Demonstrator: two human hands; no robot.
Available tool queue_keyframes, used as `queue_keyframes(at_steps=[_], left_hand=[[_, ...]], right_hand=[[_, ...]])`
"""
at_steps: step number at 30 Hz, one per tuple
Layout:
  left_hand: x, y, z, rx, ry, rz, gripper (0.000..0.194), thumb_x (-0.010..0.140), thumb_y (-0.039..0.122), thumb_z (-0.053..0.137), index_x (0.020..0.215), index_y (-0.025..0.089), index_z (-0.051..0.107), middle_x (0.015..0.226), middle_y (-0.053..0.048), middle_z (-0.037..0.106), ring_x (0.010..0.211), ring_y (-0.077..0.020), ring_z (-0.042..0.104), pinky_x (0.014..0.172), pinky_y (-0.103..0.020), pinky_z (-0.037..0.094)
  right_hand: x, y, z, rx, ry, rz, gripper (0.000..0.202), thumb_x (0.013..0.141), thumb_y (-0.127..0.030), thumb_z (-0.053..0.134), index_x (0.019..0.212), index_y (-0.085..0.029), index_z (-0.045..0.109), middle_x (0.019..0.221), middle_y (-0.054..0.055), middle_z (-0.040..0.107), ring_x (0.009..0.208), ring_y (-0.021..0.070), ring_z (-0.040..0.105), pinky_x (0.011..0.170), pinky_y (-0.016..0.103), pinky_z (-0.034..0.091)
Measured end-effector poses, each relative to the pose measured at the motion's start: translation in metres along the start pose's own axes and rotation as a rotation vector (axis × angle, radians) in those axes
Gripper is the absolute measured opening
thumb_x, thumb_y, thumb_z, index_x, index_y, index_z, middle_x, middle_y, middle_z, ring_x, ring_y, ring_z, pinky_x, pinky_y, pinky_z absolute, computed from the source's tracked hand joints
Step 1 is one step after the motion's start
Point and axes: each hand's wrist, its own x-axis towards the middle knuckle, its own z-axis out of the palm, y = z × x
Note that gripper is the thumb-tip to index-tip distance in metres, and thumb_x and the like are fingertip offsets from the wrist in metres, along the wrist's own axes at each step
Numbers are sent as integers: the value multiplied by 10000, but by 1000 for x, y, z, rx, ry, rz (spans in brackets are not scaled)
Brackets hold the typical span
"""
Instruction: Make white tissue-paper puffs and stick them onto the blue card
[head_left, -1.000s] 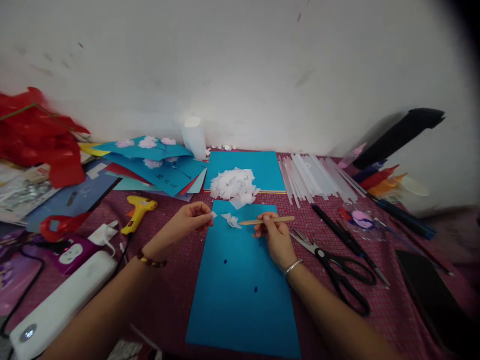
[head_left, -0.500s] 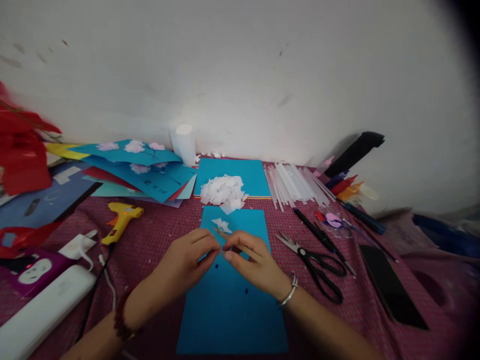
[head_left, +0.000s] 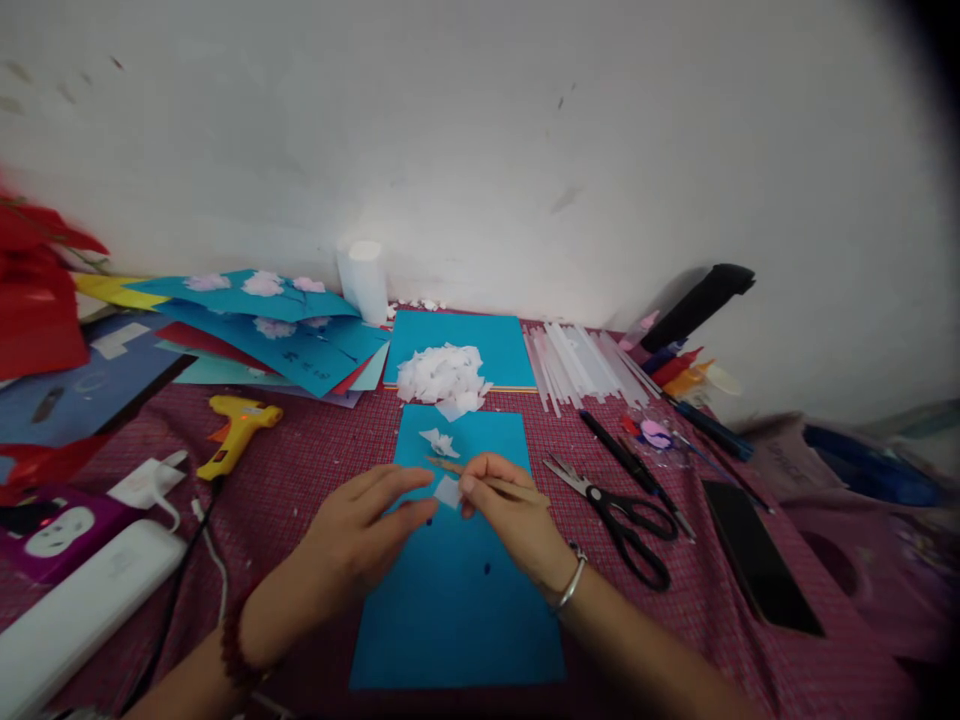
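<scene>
Over a blue sheet of paper, my right hand pinches a small white paper square. The same hand holds a slim light-brown wooden stick, its pointed end toward the upper left. Close by on the left, my left hand is open, thumb and fingers apart with nothing between them. Crumpled white paper bits sit on the upper part of the sheet. Below the hands a dark spot marks the sheet.
White paper pieces are heaped on a blue paper stack behind. Scissors, a black pen and a phone lie right. Leftward are a yellow glue gun, a white power strip and flower-decorated blue sheets.
My left hand has opened and drawn slightly away from my right. The white paper square now shows at my right fingertips. The view has shifted slightly.
</scene>
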Motion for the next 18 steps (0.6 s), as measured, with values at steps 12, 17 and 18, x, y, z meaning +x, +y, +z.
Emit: queue_keyframes(at_steps=[12,17,18], left_hand=[[-1,29,64,-1302,245,-811,295,708,346,727,939,224,590,836,-2,527,710,-106,497,565,-207,420],[1,28,73,-1318,358,-856,155,705,281,730,749,190,612,781,4,539,688,-92,502,610,-209,430],[0,28,74,-1312,368,-862,152,697,275,735,742,188,619,768,5,544,677,-89,502,598,-203,427]], right_hand=[[-3,5,6,-298,-20,-328,118,819,-151,557,715,-205,573,717,-17,552,686,126,530,651,247,418],[-3,8,8,-163,1,-230,142,838,-193,549,697,-205,564,684,-25,557,653,123,538,625,240,427],[-2,9,9,-139,5,-203,147,837,-200,550,690,-204,560,671,-29,555,639,120,536,613,236,425]])
